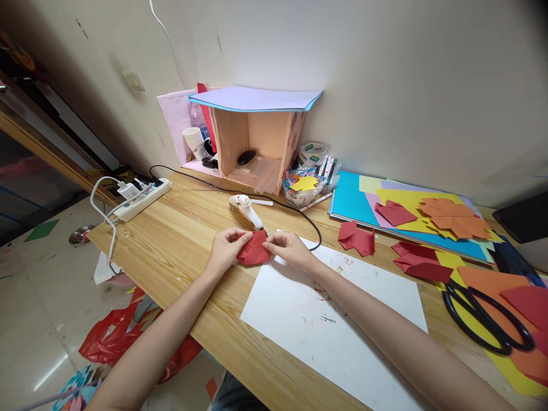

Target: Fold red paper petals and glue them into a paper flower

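A folded piece of red paper (253,249) is held between both hands, above the wooden tabletop by the left edge of a marked white sheet (342,308). My left hand (226,249) pinches its left side between thumb and fingers. On the opposite side, the fingertips of my right hand (287,248) are closed on the paper's edge. Just behind the hands stands a white hot glue gun (248,211), its lower end hidden by the paper. More folded red paper pieces (357,238) lie to the right.
Black-handled scissors (486,319) rest on coloured paper at the right. A stack of coloured sheets (349,197) carries an orange paper flower (454,217). Against the wall are an open box (265,142) and a tub of supplies (302,191). A power strip (143,200) sits at the left edge.
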{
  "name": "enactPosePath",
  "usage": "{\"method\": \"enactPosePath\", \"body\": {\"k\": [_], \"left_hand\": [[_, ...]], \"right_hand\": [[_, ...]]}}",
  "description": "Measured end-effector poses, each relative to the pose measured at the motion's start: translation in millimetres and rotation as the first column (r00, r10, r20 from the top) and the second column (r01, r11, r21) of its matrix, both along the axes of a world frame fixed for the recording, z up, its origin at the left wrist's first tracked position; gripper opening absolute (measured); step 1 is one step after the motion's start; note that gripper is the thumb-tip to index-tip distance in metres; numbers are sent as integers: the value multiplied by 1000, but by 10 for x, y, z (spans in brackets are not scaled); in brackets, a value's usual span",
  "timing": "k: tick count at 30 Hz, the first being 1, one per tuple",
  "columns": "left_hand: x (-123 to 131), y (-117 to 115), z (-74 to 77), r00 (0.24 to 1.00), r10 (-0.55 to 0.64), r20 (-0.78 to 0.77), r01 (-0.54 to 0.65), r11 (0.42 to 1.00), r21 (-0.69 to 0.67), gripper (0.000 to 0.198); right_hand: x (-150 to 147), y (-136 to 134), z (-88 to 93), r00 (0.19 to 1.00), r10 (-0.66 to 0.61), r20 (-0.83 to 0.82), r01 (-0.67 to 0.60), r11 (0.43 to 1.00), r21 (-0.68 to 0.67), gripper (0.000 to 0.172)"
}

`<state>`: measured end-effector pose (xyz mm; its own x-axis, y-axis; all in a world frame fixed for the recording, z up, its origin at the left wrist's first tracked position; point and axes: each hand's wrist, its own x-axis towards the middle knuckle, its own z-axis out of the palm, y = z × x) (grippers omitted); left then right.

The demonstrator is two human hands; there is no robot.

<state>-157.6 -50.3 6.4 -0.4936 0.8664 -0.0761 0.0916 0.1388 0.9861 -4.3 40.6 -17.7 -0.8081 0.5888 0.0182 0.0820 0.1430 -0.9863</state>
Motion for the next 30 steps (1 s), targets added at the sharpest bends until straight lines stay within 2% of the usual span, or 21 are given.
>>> {"method": "enactPosePath", "body": {"k": [4,8,10,13,17,20,21,23,25,30], "left_hand": [[2,2,2,1000,20,12,-20,1000,13,31],[-1,7,0,998,-29,58,29,1000,4,32],[1,10,11,995,-62,77,60,998,26,34],[9,7,36,991,-92,95,84,993,79,42],[31,-13,38,997,-68,-32,71,994,84,39],[88,-13,29,989,-90,-119,100,991,83,36],[119,-6,31,983,-116,-140,127,989,74,34],[200,20,46,973,-168,-160,177,983,41,34],[299,62,72,960,-232,-160,235,972,-1,34],[592,238,169,901,-368,-229,374,927,-19,30]], "right_hand": [[11,-15,13,1000,10,15,-11,998,62,24],[-3,-14,29,1000,4,14,-5,998,70,24],[22,37,93,999,-7,42,5,998,63,25],[193,227,329,990,-37,133,24,995,99,26],[697,586,804,971,-50,232,2,979,206,25],[1072,797,1024,917,-310,251,230,925,302,24],[1156,848,1042,875,-408,260,321,892,318,24],[1248,934,1001,804,-516,295,436,849,298,23],[1261,1012,899,795,-533,290,494,846,200,25],[1300,1221,689,744,-616,261,601,786,143,23]]}}
